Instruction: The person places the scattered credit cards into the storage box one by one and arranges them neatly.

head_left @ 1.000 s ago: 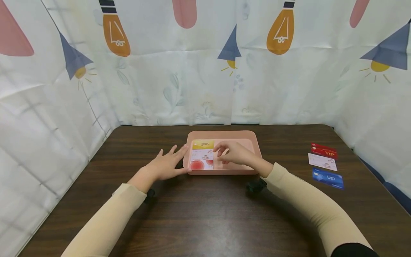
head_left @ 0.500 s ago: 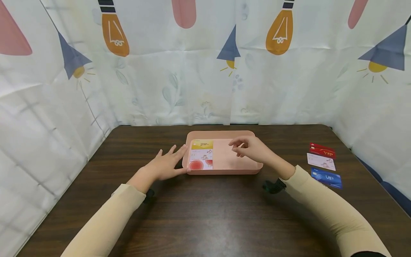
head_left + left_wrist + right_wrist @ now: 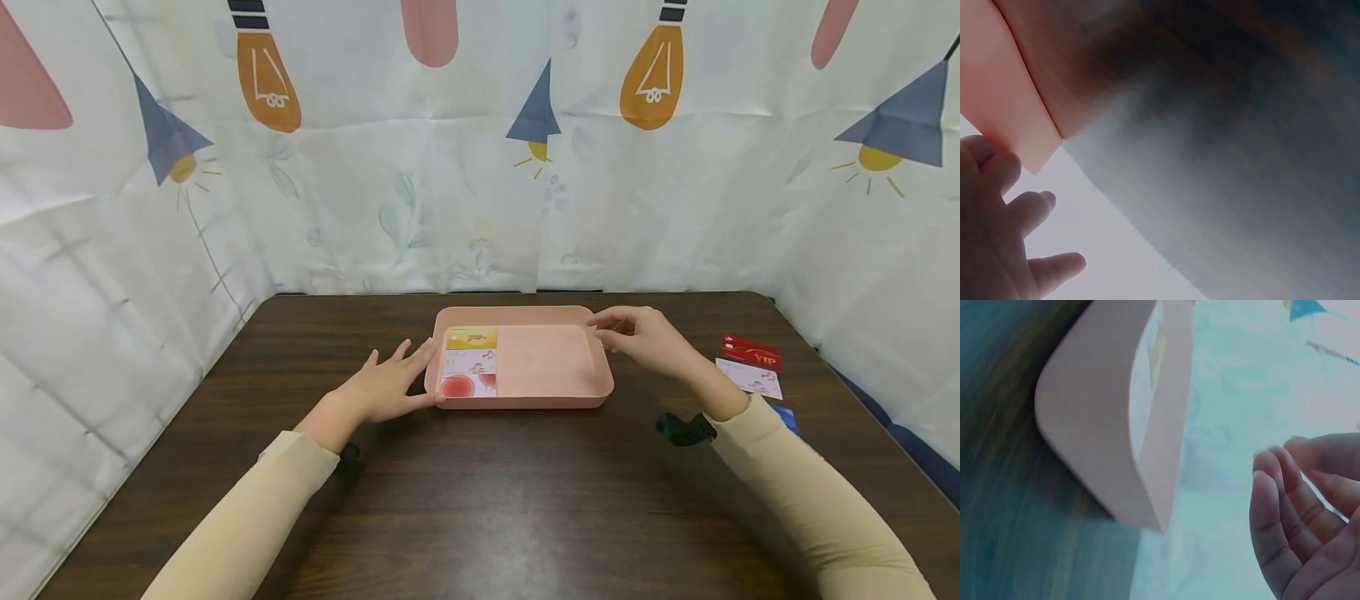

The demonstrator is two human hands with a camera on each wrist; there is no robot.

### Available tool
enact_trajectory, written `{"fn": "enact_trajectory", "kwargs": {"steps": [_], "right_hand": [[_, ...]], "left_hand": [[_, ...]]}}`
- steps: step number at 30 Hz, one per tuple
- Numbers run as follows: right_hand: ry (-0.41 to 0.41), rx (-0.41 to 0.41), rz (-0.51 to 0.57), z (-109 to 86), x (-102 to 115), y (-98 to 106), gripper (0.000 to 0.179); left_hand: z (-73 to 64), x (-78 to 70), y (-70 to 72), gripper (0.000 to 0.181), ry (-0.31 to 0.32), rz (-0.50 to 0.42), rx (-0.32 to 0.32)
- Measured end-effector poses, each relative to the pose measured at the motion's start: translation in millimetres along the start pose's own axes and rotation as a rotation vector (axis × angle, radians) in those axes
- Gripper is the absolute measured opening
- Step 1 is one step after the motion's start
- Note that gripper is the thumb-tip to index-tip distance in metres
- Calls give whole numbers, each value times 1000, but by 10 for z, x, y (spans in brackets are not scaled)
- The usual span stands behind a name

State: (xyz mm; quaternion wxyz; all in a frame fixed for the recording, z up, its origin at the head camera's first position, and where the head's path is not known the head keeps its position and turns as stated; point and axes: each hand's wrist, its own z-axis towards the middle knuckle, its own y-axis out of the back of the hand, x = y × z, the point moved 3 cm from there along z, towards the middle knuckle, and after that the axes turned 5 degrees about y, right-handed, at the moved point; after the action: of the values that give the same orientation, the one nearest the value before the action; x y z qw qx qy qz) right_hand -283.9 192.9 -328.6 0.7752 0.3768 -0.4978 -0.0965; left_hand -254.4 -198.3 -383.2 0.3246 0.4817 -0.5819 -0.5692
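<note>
A shallow pink tray (image 3: pixel 555 402) stands on the dark wooden table. Along its left side lie three cards in a column: a yellow card (image 3: pixel 472 337) at the back, a white patterned card (image 3: pixel 469 362), and a card with red circles (image 3: pixel 458 386) in front. My left hand (image 3: pixel 382 387) has its fingers spread, with thumb and fingertips at the tray's left edge; in the left wrist view its fingers (image 3: pixel 1029 212) overlap the tray's corner. My right hand (image 3: pixel 652 340) hovers by the tray's right rim, fingers loosely bent and holding nothing, as the right wrist view also shows.
On the table's right side lie a red VIP card (image 3: pixel 753 352), a white patterned card (image 3: pixel 750 378) and a blue card (image 3: pixel 786 417), the last mostly hidden by my right sleeve. A white printed curtain (image 3: pixel 465 208) hangs behind the table and along both sides.
My right hand has moved right from beside the cards in the tray to its right rim, and its sleeve now covers most of the blue card. My left hand has stayed in place.
</note>
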Motion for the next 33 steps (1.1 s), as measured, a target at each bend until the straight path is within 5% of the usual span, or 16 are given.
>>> {"fn": "enact_trajectory", "kwargs": {"steps": [15,23,33], "right_hand": [[16,-170,-50,-307,-403,452,27],[-64,-252,-75,-471,-713,722,31],[-187,-324,154,-746,-1097,963,15]], "left_hand": [[-31,-11,20,97,4,-8,0],[-29,-7,23,96,8,0,1],[-18,-21,23,96,6,-3,8]]}}
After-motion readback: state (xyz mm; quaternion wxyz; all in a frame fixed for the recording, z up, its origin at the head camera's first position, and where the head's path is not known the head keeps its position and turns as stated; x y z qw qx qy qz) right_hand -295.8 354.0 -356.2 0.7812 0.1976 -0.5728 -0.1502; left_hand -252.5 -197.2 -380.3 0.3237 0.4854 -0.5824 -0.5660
